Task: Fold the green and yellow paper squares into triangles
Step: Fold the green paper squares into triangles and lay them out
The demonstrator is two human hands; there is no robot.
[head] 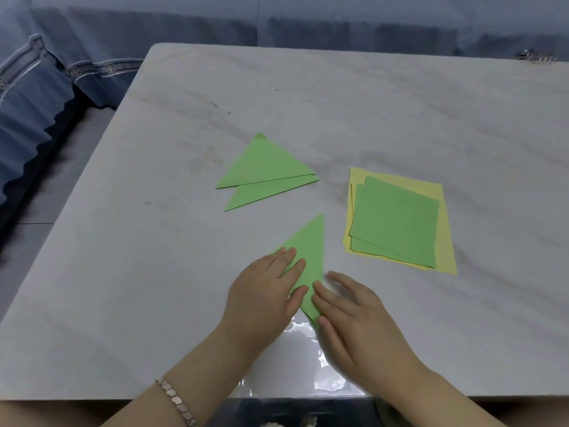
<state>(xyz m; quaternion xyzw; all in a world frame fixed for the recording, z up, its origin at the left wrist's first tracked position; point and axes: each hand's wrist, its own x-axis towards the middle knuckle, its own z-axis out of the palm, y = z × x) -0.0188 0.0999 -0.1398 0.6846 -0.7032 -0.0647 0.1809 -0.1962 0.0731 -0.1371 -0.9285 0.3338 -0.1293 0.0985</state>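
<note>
A green paper folded into a triangle (311,248) lies near the front middle of the marble table (369,118), its tip pointing away from me. My left hand (264,294) lies flat on its left part with straight fingers. My right hand (348,315) presses its lower right edge with flat fingers and looks slightly blurred. Two finished green triangles (264,167) overlap further back. To the right sits a stack of green squares (397,220) on top of yellow squares (446,254).
A blue sofa (46,87) runs along the far and left sides of the table. A small metal object (534,57) lies at the far right corner. The table's front edge (123,396) is close to my wrists. A bracelet (177,399) is on my left wrist.
</note>
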